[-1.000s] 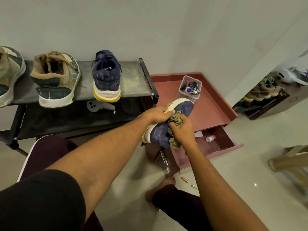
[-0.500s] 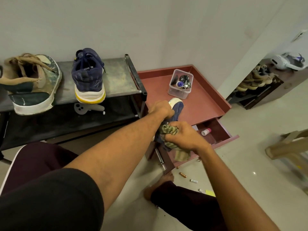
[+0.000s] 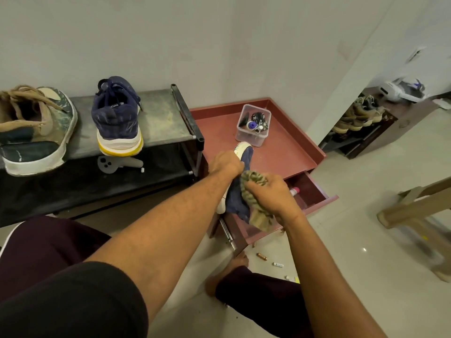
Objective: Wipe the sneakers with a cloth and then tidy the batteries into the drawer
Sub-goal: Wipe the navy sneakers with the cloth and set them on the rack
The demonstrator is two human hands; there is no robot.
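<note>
Left hand (image 3: 225, 164) grips the navy sneaker (image 3: 238, 200) near its far end. The right hand (image 3: 271, 196) clutches the cloth (image 3: 253, 180) against its side, above the open drawer (image 3: 317, 189). Batteries (image 3: 261, 256) lie on the floor off the drawer's front corner. Inside the drawer lies a pink-capped bottle (image 3: 294, 190). Farther back, a clear tub (image 3: 251, 140) on the cabinet top (image 3: 288, 157) holds keys and small items.

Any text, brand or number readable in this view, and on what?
None can be read.
Navy fabric sneaker on the grey shelf: white heel mark, too blurred.
Copper-coloured battery and white battery on the tiled floor: print too small.
</note>
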